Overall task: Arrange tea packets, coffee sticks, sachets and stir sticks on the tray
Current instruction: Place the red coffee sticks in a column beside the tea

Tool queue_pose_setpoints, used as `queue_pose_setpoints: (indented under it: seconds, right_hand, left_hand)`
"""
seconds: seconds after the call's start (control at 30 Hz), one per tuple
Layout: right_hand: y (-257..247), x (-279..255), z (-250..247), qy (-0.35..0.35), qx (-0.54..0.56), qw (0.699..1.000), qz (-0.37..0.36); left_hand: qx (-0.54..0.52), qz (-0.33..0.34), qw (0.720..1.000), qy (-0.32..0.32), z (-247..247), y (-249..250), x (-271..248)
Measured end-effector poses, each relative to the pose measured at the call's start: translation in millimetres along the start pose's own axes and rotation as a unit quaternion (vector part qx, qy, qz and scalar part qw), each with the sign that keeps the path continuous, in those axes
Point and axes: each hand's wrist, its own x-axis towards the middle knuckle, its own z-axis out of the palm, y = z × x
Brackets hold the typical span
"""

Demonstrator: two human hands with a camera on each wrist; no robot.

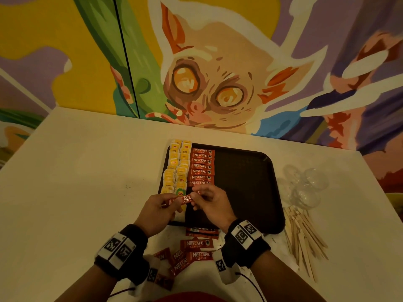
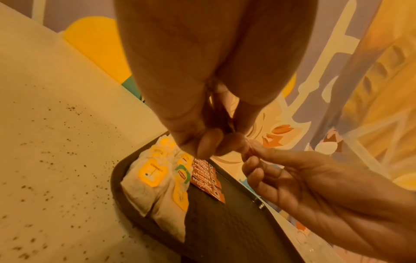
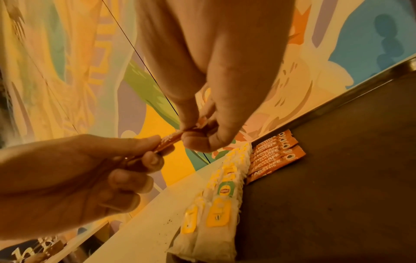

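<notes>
The stick [image 1: 180, 199], pinched at its ends by the left hand [image 1: 157, 212] and right hand [image 1: 214, 203] above the tray's [image 1: 250, 182] near edge, should go down flat, label up, flush below the row [image 1: 201, 166].

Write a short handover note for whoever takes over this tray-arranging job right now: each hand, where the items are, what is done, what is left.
Left hand and right hand each pinch one end of a coffee stick above the tray's near edge.
Done: tea packets in two columns on the tray's left side; a column of coffee sticks beside them.
Left: place the held stick, then the loose coffee sticks on the table and the stir sticks right of the tray.
</notes>
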Motion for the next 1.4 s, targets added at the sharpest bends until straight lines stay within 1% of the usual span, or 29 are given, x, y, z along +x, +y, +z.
queue_pose_setpoints:
  seconds: [0.13, 0.17, 0.27, 0.43, 0.6, 0.67, 0.8, 0.97, 1.07, 1.17, 1.27, 1.4]
  right_hand:
    - [-5, -4, 2, -0.021, -0.007, 1.0, 0.006]
    - [-6, -3, 2, -0.02, -0.013, 1.0, 0.004]
    - [-6, 0, -2, -0.023, -0.011, 1.0, 0.009]
    - [-1, -1, -10, -0.016, 0.064, 0.997, 0.049]
    - [5, -1, -16, -0.013, 0.112, 0.99, 0.079]
    - [7, 1, -17, -0.005, 0.118, 0.989, 0.086]
    - [12, 10, -21, 0.044, 0.102, 0.988, 0.109]
    - [23, 29, -29, 0.123, 0.063, 0.978, 0.154]
    - [32, 43, -31, 0.182, 0.035, 0.964, 0.19]
    - [36, 52, -29, 0.225, 0.011, 0.95, 0.218]
    - [35, 58, -27, 0.245, 0.008, 0.942, 0.227]
    - [34, 62, -24, 0.239, 0.017, 0.94, 0.242]
  left_hand:
    - [0.003, 0.034, 0.999, -0.004, -1, 8, 0]
    - [-0.005, 0.031, 0.999, -0.002, 0, 9, 0]
    - [-0.047, -0.005, 0.999, 0.02, -3, 9, 0]
    - [-0.116, -0.068, 0.991, 0.019, -7, 8, -3]
    - [-0.128, -0.085, 0.988, 0.021, 0, 10, 0]
    - [-0.111, -0.089, 0.99, 0.018, 2, 7, 2]
    - [-0.047, -0.102, 0.994, 0.01, 3, -3, 5]
    - [-0.042, -0.117, 0.992, 0.006, -2, -8, 2]
    - [-0.042, -0.128, 0.991, -0.001, -1, -9, 1]
    - [-0.045, -0.132, 0.99, -0.005, -3, -11, -1]
    - [-0.041, -0.126, 0.991, -0.001, -5, -14, -2]
    - [-0.018, -0.12, 0.993, -0.001, -8, -17, -4]
